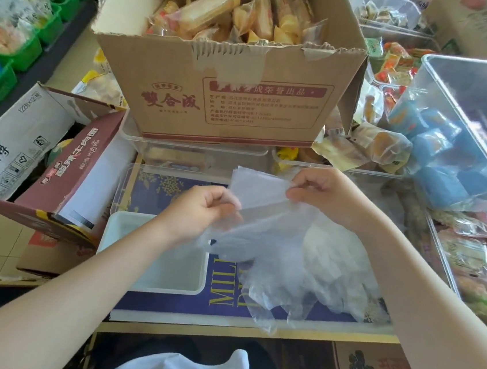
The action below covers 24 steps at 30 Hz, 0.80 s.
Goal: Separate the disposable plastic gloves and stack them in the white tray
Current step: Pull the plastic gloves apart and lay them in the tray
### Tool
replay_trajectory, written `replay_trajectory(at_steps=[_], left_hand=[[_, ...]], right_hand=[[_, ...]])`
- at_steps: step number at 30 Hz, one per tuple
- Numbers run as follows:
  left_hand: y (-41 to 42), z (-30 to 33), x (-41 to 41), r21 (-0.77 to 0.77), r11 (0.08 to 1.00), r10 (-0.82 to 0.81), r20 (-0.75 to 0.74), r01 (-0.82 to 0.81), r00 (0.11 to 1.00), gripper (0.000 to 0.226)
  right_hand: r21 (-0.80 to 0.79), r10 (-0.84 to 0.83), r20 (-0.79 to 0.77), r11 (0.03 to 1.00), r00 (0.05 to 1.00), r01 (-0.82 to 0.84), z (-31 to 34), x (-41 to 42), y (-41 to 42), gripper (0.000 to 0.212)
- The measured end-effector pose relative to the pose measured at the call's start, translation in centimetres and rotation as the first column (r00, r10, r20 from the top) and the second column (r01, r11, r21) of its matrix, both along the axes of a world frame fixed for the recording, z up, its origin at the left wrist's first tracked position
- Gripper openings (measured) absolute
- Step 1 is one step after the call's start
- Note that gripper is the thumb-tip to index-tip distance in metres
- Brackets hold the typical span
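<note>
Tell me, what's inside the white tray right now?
The white tray looks almost empty; only a faint clear film seems to lie inside. The left forearm and the held gloves hide its right part, so gloves there cannot be ruled out.

My left hand (203, 210) and my right hand (322, 192) pinch the top of the thin gloves (283, 248); the white tray (117, 225) lies at eight o'clock from them.

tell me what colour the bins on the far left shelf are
Green bins, clearest at the left edge of the head view.
</note>
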<state>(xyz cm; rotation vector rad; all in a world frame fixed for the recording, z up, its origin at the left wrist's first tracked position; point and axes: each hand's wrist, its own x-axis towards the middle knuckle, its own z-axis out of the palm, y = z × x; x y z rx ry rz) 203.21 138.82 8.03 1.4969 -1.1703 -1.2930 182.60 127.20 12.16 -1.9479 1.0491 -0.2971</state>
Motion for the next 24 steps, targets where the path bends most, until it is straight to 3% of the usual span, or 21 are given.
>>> replay_trajectory(at_steps=[5,7,12,17,21,24], left_hand=[[0.3,-1.7,-0.9,0.166,0.984,-0.076,0.07,0.063,0.995,0.006],[0.1,-2.3,-1.1,0.193,0.981,-0.035,0.18,0.0,0.983,0.007],[-1.7,-1.7,-3.5,0.004,0.984,0.169,0.324,-0.18,0.931,0.007],[-2.0,-1.8,-5.7,-0.18,0.943,0.329,0.401,-0.278,0.855,0.023],[-1.5,-2.8,-5.9,-0.17,0.944,0.328,0.408,-0.282,0.852,0.021],[-1.2,-3.1,-5.7,-0.142,0.954,0.299,0.43,-0.264,0.852,0.013]], right_hand=[[0.142,-0.238,0.194,0.967,0.952,0.213,-1.8,-1.8,-1.0,0.014],[0.138,-0.222,0.211,0.971,0.952,0.196,-2.2,-2.0,-1.0,0.017],[0.141,-0.147,0.23,0.983,0.962,0.117,-2.5,-1.8,-1.1,0.018],[0.176,-0.212,0.254,0.97,0.944,0.171,-3.7,-2.2,-1.7,0.018],[0.215,-0.182,0.191,0.967,0.965,0.14,-6.1,-3.1,-2.0,0.021],[0.089,-0.195,0.041,0.978,0.98,0.19,-8.7,-4.0,-2.7,0.016]])
